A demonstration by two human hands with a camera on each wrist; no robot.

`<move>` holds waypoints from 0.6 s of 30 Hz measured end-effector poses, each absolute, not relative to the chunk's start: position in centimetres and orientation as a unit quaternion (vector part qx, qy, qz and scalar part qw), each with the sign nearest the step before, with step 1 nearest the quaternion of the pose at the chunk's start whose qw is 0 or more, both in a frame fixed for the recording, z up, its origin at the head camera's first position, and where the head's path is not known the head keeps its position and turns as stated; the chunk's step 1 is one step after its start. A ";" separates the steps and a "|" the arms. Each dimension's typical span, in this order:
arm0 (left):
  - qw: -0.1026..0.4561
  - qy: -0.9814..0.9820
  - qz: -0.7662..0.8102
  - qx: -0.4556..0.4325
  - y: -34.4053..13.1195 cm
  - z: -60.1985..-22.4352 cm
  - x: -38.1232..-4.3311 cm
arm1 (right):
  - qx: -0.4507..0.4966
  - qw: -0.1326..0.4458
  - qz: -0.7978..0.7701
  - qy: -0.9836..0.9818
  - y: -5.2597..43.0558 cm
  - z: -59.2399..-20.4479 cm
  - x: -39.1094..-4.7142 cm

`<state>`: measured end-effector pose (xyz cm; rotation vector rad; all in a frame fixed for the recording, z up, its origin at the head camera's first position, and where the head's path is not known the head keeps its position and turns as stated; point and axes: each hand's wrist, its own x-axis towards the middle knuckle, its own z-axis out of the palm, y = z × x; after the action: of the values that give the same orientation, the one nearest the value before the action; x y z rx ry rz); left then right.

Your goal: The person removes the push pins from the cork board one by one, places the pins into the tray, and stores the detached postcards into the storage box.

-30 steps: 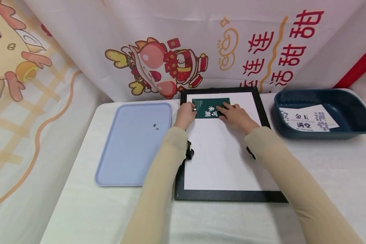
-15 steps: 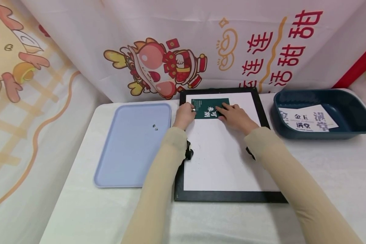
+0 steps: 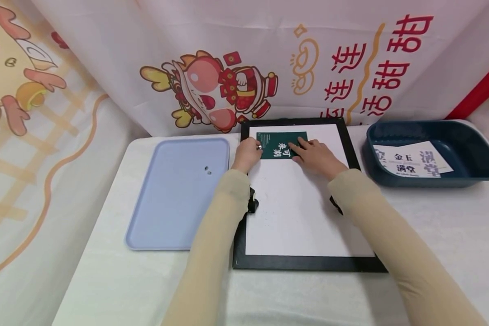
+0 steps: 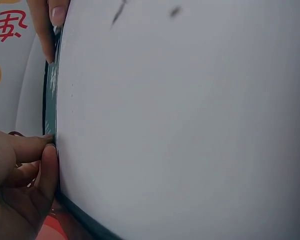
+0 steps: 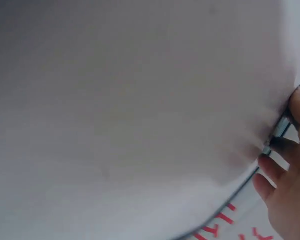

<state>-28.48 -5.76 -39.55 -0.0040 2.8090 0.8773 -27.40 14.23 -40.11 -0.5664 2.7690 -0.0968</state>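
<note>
A dark green card (image 3: pixel 273 141) with white lettering lies at the top of a black-framed white board (image 3: pixel 301 217). At the card's left edge, the thumb and index finger of my left hand (image 3: pixel 247 155) pinch a small shiny silver piece (image 3: pixel 260 146). The left wrist view has those fingertips (image 4: pixel 49 142) meeting close over the card. From the right, my right hand (image 3: pixel 315 156) rests on the card with its fingers spread, and its fingertips cover part of the lettering. Seen very flat in the right wrist view, the right hand (image 5: pixel 290 155) lies along the board's far end.
Left of the board is a pale blue tray (image 3: pixel 167 203), on which two small silver pieces (image 3: pixel 208 170) lie. A dark blue bin (image 3: pixel 464 181) with white printed cards (image 3: pixel 409 158) in it stands to the right. Behind the board hangs a printed white cloth (image 3: pixel 236 27).
</note>
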 end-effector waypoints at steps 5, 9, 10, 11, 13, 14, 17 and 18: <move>0.102 0.947 0.303 -0.003 -5.9 -40.0 -28.8 | -0.203 0.166 -0.022 0.965 14.3 -40.2 -27.2; 0.099 0.946 0.310 -0.008 -6.0 -40.1 -28.9 | -0.206 0.176 -0.040 0.962 14.5 -40.2 -27.2; 0.096 0.946 0.310 -0.008 -6.0 -40.1 -29.0 | -0.207 0.177 -0.044 0.961 14.5 -40.2 -27.2; 0.094 0.946 0.310 -0.007 -6.0 -40.1 -29.0 | -0.209 0.178 -0.048 0.960 14.5 -40.2 -27.2; 0.088 0.952 0.294 0.000 -6.0 -40.0 -29.0 | -0.212 0.179 -0.051 0.959 14.5 -40.3 -27.3; 0.085 0.954 0.286 0.004 -5.9 -40.0 -29.1 | -0.214 0.180 -0.051 0.959 14.5 -40.4 -27.4; 0.078 0.963 0.257 0.019 -5.8 -39.9 -29.1 | -0.214 0.181 -0.053 0.958 14.6 -40.4 -27.4; 0.075 0.966 0.246 0.023 -5.8 -39.9 -29.1 | -0.213 0.182 -0.053 0.959 14.6 -40.4 -27.4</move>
<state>-29.10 -5.77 -39.91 0.0703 2.8979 0.7379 -27.43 14.57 -40.43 -0.6013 2.7061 -0.1504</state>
